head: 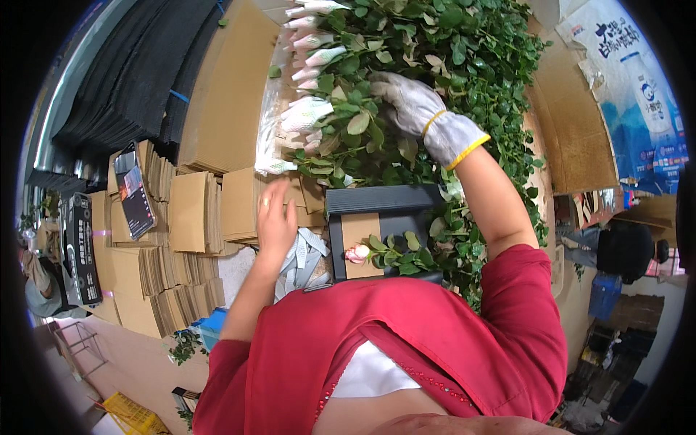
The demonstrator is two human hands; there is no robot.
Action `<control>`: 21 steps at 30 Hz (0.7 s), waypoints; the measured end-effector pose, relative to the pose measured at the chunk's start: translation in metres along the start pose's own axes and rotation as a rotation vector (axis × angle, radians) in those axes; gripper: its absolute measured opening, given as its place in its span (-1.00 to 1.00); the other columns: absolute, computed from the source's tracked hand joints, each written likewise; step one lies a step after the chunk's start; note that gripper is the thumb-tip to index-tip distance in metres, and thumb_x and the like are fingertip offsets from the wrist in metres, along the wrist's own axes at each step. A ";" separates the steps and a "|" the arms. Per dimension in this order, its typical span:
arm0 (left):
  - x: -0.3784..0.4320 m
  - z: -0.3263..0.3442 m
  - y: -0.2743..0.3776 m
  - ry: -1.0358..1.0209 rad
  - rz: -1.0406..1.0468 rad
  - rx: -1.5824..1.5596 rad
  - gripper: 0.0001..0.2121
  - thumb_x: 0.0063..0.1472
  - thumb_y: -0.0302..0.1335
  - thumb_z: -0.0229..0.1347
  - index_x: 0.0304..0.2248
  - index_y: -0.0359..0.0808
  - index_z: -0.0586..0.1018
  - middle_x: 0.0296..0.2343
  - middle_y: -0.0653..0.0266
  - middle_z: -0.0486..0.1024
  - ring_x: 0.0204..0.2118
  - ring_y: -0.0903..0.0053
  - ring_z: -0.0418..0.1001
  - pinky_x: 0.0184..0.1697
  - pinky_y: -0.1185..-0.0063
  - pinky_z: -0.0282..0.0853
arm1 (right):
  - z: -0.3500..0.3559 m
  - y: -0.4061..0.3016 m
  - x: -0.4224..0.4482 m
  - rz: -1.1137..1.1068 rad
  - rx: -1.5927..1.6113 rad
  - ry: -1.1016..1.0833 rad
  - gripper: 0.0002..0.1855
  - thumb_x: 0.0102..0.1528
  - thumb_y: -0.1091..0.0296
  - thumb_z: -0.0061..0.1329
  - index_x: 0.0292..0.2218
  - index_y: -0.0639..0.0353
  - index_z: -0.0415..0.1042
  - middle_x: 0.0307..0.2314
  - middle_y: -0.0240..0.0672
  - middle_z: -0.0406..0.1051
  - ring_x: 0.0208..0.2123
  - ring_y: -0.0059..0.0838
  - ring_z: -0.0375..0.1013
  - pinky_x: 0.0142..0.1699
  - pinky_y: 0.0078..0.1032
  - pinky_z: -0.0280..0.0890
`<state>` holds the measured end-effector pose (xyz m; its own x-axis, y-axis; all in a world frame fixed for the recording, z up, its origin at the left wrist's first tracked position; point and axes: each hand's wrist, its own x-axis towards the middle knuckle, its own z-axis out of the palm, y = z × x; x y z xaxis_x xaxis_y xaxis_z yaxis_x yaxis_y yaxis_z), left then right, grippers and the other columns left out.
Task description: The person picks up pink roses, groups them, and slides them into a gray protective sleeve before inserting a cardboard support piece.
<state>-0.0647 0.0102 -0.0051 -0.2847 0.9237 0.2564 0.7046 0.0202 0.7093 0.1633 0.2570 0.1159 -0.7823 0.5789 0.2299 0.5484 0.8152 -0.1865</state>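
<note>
My left hand, bare with a ring on one finger, hovers at the edge of the cardboard stacks. Nothing shows in it, and its fingers are slightly apart. Just beyond its fingertips lies a rose bud in a white foam net. A grey work glove with yellow trim covers my right hand, which reaches into leafy rose stems. Leaves hide part of its fingers, so any grip is unclear. Before me, a black box holds a pink rose lying on its side over a cardboard piece.
Stacked cardboard pieces fill the left, with a phone leaning on them. Black sheets are piled behind. Grey strips lie beside the box. A printed carton stands right. Other people are at both sides.
</note>
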 end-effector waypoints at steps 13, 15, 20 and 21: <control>0.105 0.030 -0.066 -0.475 -0.012 0.606 -0.68 0.07 -0.43 0.11 -0.14 -0.27 0.46 -0.25 0.01 0.46 -0.15 0.14 0.41 -0.08 0.34 0.32 | -0.100 -0.017 0.016 0.045 -0.141 0.203 -0.77 -0.10 0.33 0.06 -0.32 0.07 0.47 -0.36 -0.21 0.41 -0.29 -0.19 0.45 -0.25 -0.35 0.39; 0.118 0.017 -0.046 -0.402 0.074 0.363 -0.69 0.04 -0.43 0.14 -0.17 -0.24 0.49 -0.34 -0.03 0.49 -0.25 0.10 0.45 -0.16 0.34 0.37 | -0.139 -0.009 0.013 0.143 -0.063 0.246 -0.74 -0.16 0.46 0.07 -0.33 0.11 0.45 -0.38 -0.17 0.42 -0.29 -0.16 0.45 -0.23 -0.38 0.39; 0.151 -0.031 0.013 -0.500 -0.161 -0.160 -0.60 0.04 -0.38 0.20 -0.13 -0.36 0.47 -0.28 0.05 0.51 -0.24 0.29 0.49 -0.18 0.45 0.40 | -0.148 -0.043 0.001 0.191 -0.305 0.156 -0.70 -0.17 0.49 0.05 -0.30 0.07 0.45 -0.35 -0.19 0.42 -0.31 -0.15 0.46 -0.23 -0.35 0.40; 0.152 -0.038 0.022 -0.607 -0.354 -0.546 -0.56 0.07 -0.40 0.17 -0.06 -0.38 0.42 -0.19 0.08 0.50 -0.17 0.35 0.49 -0.15 0.49 0.41 | -0.132 -0.057 -0.002 0.242 -0.322 0.043 -0.67 -0.16 0.48 0.05 -0.27 0.06 0.45 -0.32 -0.21 0.43 -0.31 -0.15 0.46 -0.23 -0.34 0.40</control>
<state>-0.1176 0.1365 0.0746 0.0757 0.9444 -0.3199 0.1887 0.3015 0.9346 0.1730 0.2118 0.2522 -0.6101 0.7495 0.2570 0.7849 0.6160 0.0667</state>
